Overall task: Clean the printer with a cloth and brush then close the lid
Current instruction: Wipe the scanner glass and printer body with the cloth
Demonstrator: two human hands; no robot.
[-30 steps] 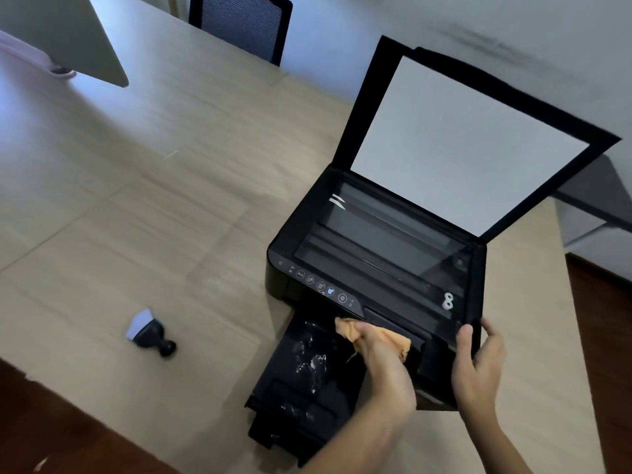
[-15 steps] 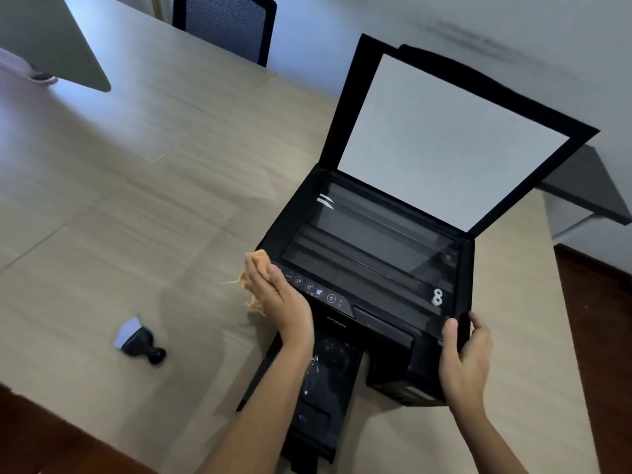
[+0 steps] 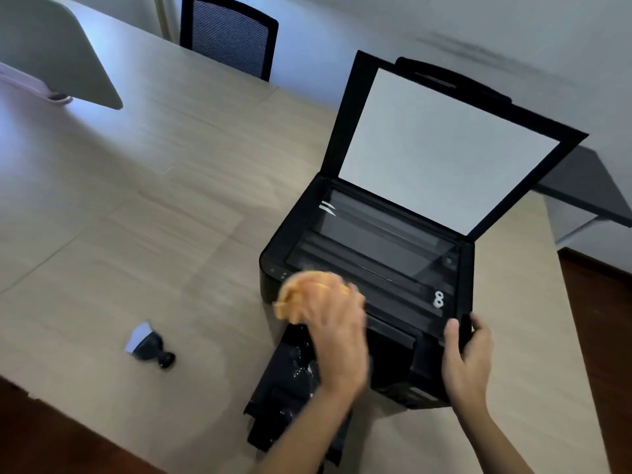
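Note:
A black printer [image 3: 376,254] stands on the wooden table, its scanner lid [image 3: 441,148] raised upright with the white inner pad facing me. My left hand [image 3: 338,340], motion-blurred, grips an orange cloth [image 3: 304,292] against the printer's front control strip. My right hand [image 3: 466,357] clasps the printer's front right corner. The paper output tray [image 3: 287,388] is pulled out below my left hand. A small brush [image 3: 148,345] with a black handle and white bristles lies on the table to the left.
The light wooden table [image 3: 154,217] stretches left and back. A monitor's back [image 3: 58,53] rises at the far left. A black mesh chair [image 3: 229,39] stands behind the table. A grey shelf [image 3: 588,189] juts out at the right, above dark floor.
My left hand with the cloth swept from the printer's front to its left corner, then back right along the control strip. My right hand stayed on the corner.

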